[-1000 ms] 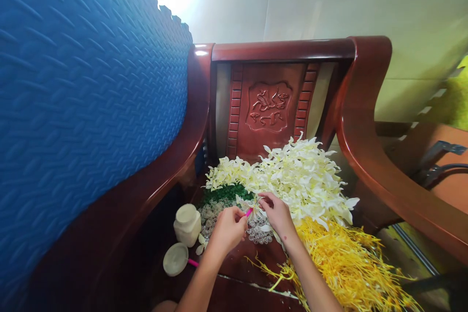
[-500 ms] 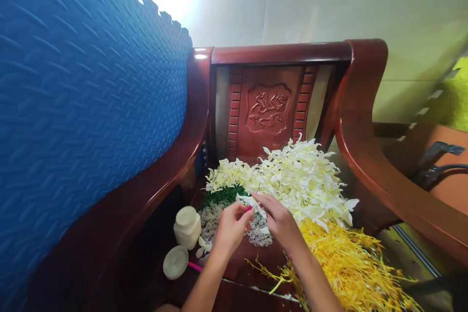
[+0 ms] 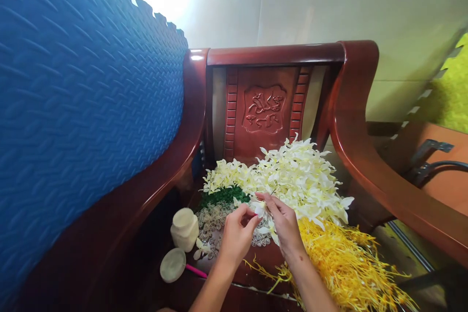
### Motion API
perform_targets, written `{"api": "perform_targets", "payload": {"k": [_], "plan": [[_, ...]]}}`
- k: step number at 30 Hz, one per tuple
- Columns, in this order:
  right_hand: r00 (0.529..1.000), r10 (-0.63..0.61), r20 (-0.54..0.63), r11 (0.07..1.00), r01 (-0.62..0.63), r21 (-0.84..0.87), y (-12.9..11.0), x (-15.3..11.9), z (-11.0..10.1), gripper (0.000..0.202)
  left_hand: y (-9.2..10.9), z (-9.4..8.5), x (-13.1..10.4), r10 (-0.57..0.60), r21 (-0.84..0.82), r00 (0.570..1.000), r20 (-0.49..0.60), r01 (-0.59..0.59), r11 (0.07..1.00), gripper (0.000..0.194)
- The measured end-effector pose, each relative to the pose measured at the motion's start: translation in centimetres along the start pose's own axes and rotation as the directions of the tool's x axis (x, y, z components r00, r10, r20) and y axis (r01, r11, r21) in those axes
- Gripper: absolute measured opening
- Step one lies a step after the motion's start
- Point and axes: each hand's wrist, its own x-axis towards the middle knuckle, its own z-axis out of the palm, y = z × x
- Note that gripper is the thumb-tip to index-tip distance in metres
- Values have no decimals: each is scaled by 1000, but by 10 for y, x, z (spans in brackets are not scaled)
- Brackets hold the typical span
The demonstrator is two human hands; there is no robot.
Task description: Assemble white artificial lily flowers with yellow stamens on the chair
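Observation:
A white artificial flower (image 3: 260, 208) is held between my two hands above the seat. My left hand (image 3: 237, 231) pinches at its left side, thumb and forefinger closed, with a small pink bit at the fingertips. From the other side, my right hand (image 3: 283, 222) has its thumb and forefinger closed at the bloom. A thin dark stem or wire sticks up past those fingers. Below the hands lie small clear ring-shaped pieces (image 3: 214, 218) and a cluster of green pieces (image 3: 228, 196). Behind them is a heap of white-yellow artificial flowers (image 3: 296, 175).
Yellow stringy stamens (image 3: 343, 263) pile up on the right. To the left stand a whitish jar (image 3: 185, 230) and a round lid (image 3: 173, 265) with a pink stick (image 3: 196, 270) beside it. The wooden chair (image 3: 274, 53) surrounds everything; a blue foam mat (image 3: 91, 97) rises at left.
The flower has turned between my fingers and shifted slightly right. My right hand has rotated, its fingers now closed at the bloom. The whole view has moved slightly.

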Motion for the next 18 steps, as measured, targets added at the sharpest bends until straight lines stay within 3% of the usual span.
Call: {"api": "perform_targets", "payload": {"k": [6, 12, 18], "plan": [[994, 102, -36, 978, -94, 185, 3, -3, 3, 39, 1, 4, -5, 3, 207, 999, 44, -11, 978, 32], [998, 69, -4, 992, -68, 106, 8, -3, 5, 38, 2, 4, -12, 103, 444, 994, 23, -102, 890, 31], [994, 83, 68, 995, -86, 46, 11, -2, 11, 37, 0, 2, -14, 124, 571, 992, -39, -79, 817, 26]]}}
